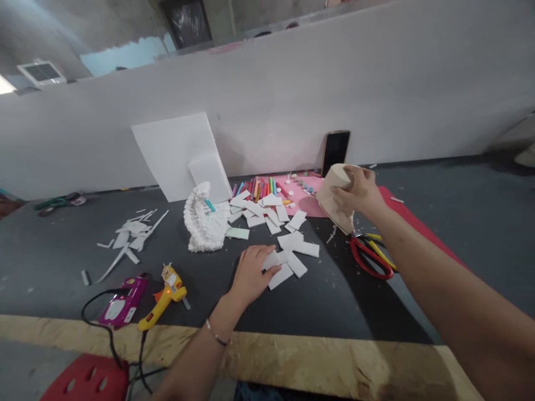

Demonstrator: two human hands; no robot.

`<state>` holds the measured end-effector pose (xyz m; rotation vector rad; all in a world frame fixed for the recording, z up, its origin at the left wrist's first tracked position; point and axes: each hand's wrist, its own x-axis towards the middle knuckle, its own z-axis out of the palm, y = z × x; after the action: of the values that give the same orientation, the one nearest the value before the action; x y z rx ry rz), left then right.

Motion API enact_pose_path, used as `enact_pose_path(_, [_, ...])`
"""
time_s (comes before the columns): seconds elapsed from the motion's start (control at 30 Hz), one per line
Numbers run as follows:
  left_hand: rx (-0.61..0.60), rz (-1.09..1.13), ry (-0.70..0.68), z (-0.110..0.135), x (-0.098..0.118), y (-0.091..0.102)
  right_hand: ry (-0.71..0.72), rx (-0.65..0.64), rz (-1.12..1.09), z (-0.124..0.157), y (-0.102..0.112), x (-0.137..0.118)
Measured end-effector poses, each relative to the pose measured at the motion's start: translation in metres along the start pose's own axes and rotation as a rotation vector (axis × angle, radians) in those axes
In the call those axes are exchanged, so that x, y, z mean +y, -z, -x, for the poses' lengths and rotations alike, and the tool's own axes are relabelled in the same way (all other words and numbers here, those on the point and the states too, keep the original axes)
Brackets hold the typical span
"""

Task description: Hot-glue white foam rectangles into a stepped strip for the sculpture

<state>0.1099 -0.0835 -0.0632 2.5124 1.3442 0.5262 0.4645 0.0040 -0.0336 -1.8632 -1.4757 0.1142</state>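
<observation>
My left hand (251, 273) rests on the dark tabletop, fingers pinched on a small white foam rectangle (273, 260) at the near edge of a scattered pile of white foam pieces (292, 245). My right hand (361, 192) is raised farther back and grips a beige cone-shaped object (332, 197), held above the table. A white stepped foam spiral model (204, 223) stands left of the pile.
A yellow glue gun (165, 295) and a magenta device (123, 301) with black cables lie front left. Red-handled scissors (370, 259) lie under my right arm. Coloured markers (259, 188), pink sheet (298, 195), phone (335, 151) and white boards (179, 153) lean at the back wall. Foam offcuts (129, 239) lie left.
</observation>
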Motion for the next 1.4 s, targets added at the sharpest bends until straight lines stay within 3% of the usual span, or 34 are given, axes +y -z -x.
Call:
enact_pose_path(0.13, [0.097,-0.154,0.142,-0.017,-0.025,0.006,-0.015,0.002,0.002,-0.001,0.000,-0.002])
enact_pose_path(0.23, [0.016,-0.264,0.274,-0.029,-0.033,0.005,0.022,0.020,0.025,0.004,0.003,-0.006])
enact_pose_path(0.3, [-0.053,-0.243,0.246,-0.031,-0.027,0.000,0.061,0.059,0.056,0.007,0.006,-0.013])
enact_pose_path(0.37, [-0.113,-0.160,0.123,-0.029,-0.018,-0.003,0.149,0.130,0.087,0.008,0.007,-0.025])
enact_pose_path(0.43, [-0.097,-0.121,0.018,-0.025,-0.014,-0.001,0.291,0.178,0.061,0.007,0.002,-0.046])
enact_pose_path(0.47, [-0.048,-0.151,0.023,-0.024,-0.015,0.002,0.359,0.135,0.028,0.006,-0.004,-0.059])
enact_pose_path(0.6, [0.220,-0.446,0.347,-0.020,-0.039,0.022,0.613,-0.258,0.023,0.002,-0.046,-0.124])
enact_pose_path(0.73, [0.301,-0.576,0.491,-0.016,-0.064,0.034,0.761,-0.448,0.037,-0.002,-0.104,-0.181])
enact_pose_path(0.87, [0.360,-0.567,0.568,-0.011,-0.070,0.038,0.786,-0.570,0.111,-0.009,-0.154,-0.207])
enact_pose_path(1.0, [0.392,-0.451,0.672,-0.008,-0.074,0.042,0.747,-0.643,0.190,-0.013,-0.185,-0.212])
enact_pose_path(1.13, [0.430,-0.372,0.667,-0.006,-0.081,0.043,0.777,-0.697,0.220,-0.009,-0.188,-0.210])
enact_pose_path(1.33, [0.554,-0.403,0.751,-0.008,-0.085,0.043,0.934,-0.841,0.191,-0.001,-0.161,-0.207])
enact_pose_path(1.4, [0.582,-0.405,0.702,-0.010,-0.083,0.043,0.930,-0.828,0.179,0.002,-0.156,-0.209])
